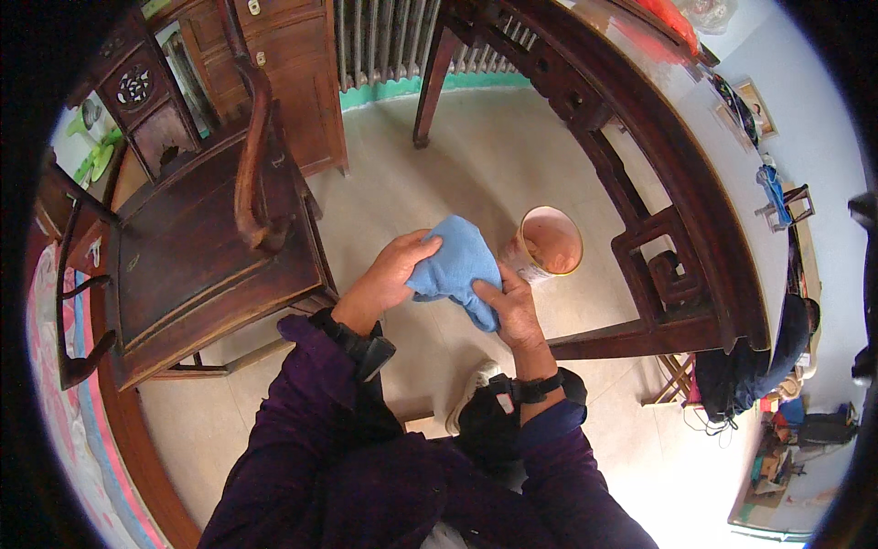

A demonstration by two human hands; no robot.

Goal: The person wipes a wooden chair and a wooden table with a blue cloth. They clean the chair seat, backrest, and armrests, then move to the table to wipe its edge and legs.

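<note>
A folded blue cloth (458,264) is held between both hands, above the tiled floor. My left hand (396,269) grips its left side, thumb on top. On the cloth's lower right, my right hand (511,305) pinches a gathered part, thumb on top, with the fingers mostly hidden behind. Just beyond my right hand a round bin (550,240) stands on the floor, with some pinkish brown contents or lining visible inside. Both wrists wear black straps with small devices.
A dark wooden armchair (199,226) stands at the left, near a wooden cabinet (295,89). A carved wooden table (693,178) curves along the right. Behind them is a radiator (387,41). A folding stool (671,381) with dark cloth is at the lower right. A shoe (473,394) shows below my hands.
</note>
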